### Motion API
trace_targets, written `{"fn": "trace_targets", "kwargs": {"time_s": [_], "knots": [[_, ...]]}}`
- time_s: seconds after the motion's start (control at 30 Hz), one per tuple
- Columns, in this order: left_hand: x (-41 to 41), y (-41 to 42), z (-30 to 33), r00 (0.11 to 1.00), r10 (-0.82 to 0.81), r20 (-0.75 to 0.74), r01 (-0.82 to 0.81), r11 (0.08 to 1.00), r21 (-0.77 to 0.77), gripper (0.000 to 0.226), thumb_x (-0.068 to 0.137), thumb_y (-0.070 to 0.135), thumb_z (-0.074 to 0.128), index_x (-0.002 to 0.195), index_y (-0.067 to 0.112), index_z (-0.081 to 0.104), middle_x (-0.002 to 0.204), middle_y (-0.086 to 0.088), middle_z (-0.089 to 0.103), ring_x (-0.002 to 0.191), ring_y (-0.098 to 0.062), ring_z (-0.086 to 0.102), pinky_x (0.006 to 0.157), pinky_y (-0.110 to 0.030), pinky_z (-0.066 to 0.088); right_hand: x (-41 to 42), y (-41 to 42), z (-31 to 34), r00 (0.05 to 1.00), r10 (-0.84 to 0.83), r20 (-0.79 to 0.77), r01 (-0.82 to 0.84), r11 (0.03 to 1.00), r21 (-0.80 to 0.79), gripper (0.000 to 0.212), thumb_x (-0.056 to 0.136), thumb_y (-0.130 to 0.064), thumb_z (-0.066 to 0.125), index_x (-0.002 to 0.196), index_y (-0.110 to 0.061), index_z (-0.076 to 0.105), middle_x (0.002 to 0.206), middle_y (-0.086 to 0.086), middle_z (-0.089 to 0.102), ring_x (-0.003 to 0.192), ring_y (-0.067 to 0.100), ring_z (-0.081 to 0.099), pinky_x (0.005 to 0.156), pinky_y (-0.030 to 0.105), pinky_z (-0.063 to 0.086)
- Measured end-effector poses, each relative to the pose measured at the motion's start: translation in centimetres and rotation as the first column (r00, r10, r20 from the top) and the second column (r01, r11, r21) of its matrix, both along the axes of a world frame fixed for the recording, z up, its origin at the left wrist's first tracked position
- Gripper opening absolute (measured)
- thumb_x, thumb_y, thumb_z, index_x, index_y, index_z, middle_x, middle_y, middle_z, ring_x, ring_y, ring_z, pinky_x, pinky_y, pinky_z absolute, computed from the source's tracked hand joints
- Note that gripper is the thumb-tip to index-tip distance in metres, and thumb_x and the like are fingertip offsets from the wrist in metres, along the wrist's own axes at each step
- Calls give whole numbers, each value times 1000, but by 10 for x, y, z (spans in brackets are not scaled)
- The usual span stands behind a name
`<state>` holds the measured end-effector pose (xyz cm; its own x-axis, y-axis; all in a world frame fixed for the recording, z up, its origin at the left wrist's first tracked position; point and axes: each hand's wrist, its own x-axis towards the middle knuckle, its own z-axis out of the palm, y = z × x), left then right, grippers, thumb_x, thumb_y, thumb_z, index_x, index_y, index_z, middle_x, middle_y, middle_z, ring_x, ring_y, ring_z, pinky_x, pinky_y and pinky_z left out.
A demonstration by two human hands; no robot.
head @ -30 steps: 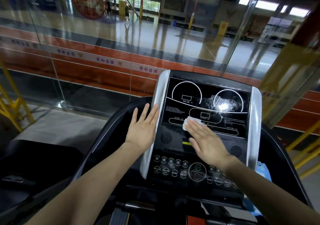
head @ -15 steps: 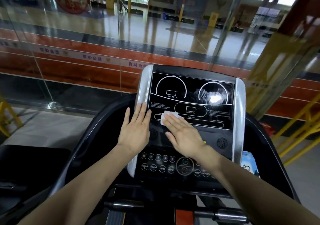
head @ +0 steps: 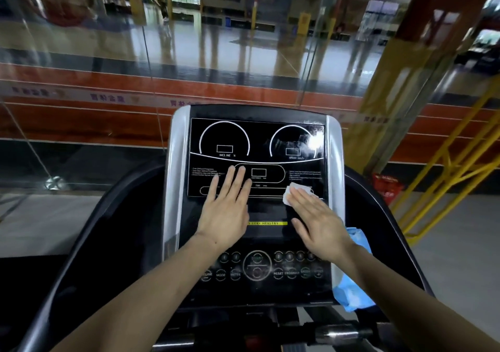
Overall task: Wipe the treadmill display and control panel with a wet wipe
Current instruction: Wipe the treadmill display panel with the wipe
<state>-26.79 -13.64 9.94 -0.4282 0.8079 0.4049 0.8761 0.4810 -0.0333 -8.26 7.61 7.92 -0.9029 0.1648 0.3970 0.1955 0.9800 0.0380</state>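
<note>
Head view: right hand (head: pixel 320 223), fingers straight, presses a wet wipe (head: pixel 296 192) at the display's (head: pixel 257 140) 5 o'clock corner; left hand (head: pixel 226 211) lies flat at 7 o'clock.

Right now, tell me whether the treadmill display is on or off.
Off, seemingly: the display shows only printed white outlines, blank readout boxes, and glare at its right.

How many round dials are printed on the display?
2. The incline dial sits upper left on the display; the speed dial sits upper right, partly washed out by glare. None looks hidden by the hands.
</note>
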Motion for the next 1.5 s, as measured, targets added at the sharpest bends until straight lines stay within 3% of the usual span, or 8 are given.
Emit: {"fn": "trace_targets", "kwargs": {"time_s": [0.27, 0.43, 0.67, 0.83, 0.97, 1.1, 1.27, 1.5], "knots": [[-6, 20, 8, 1000, 23, -11, -23, 999, 24, 65, 105, 34, 42, 164, 13, 23, 175, -11, 1, 161, -30, -9, 130, -57, 6, -41, 18, 31, 996, 79, 50, -81, 995, 49, 61, 111, -42, 33, 165, -14, 28, 175, 1, 14, 162, 14, 10, 130, 45, 21], [-13, 25, 20, 997, 70, -20, -68, 995, 73, 64, 106, 36, 41, 164, 13, 24, 175, -11, 4, 162, -29, -6, 130, -56, 8, -115, 20, 88, 998, -39, -42, 38, 999, -32, 68, 110, -50, 21, 166, -11, 20, 175, 5, 5, 162, 16, -1, 132, 42, 6], [-25, 19, 20, 991, 128, -24, -127, 990, 62, 64, 106, 37, 35, 164, 14, 24, 175, -10, 7, 162, -28, -4, 130, -57, 8, -83, -5, 45, 993, 113, 13, -114, 993, 43, 63, 111, -46, 31, 166, -17, 22, 175, 0, 11, 162, 13, 4, 132, 44, 13], [-28, 24, 22, 994, 112, -12, -111, 991, 70, 63, 107, 37, 36, 165, 15, 22, 175, -10, 5, 162, -28, -6, 129, -57, 9, -46, 43, 45, 998, -59, -35, 57, 997, -44, 66, 110, -50, 29, 167, -18, 20, 176, -1, 11, 162, 13, 6, 129, 46, 24], [-23, 31, 21, 995, 95, -28, -93, 994, 64, 63, 107, 37, 34, 165, 16, 21, 175, -10, 4, 162, -29, -7, 129, -58, 10, -69, 49, 66, 976, -195, -99, 184, 977, -104, 71, 109, -53, 22, 168, -14, 12, 176, 2, 0, 163, 16, -3, 132, 40, 11], [-23, 35, 20, 994, 93, -58, -90, 995, 49, 64, 105, 40, 26, 164, 16, 23, 175, -10, 6, 162, -29, -5, 128, -59, 11, -111, 27, 89, 931, -311, -189, 249, 923, -294, 72, 108, -48, 18, 166, -5, 18, 175, 14, 7, 163, 23, -1, 131, 35, -3], [-33, 26, 21, 988, 126, -86, -124, 992, 31, 65, 105, 40, 26, 165, 16, 21, 175, -11, 4, 162, -31, -4, 128, -60, 9, -115, 2, 77, 986, -110, -122, 88, 981, -173, 67, 111, -49, 20, 167, -15, 15, 175, 1, 1, 162, 13, -6, 132, 36, 2], [-43, 9, 20, 990, 129, -48, -128, 991, 34, 64, 106, 39, 30, 166, 18, 19, 175, -10, 3, 162, -31, -7, 129, -60, 9, -100, 35, 76, 910, -370, -190, 326, 918, -225, 73, 107, -52, 18, 167, -11, 11, 176, 9, 2, 163, 19, -2, 133, 39, 7]]}}
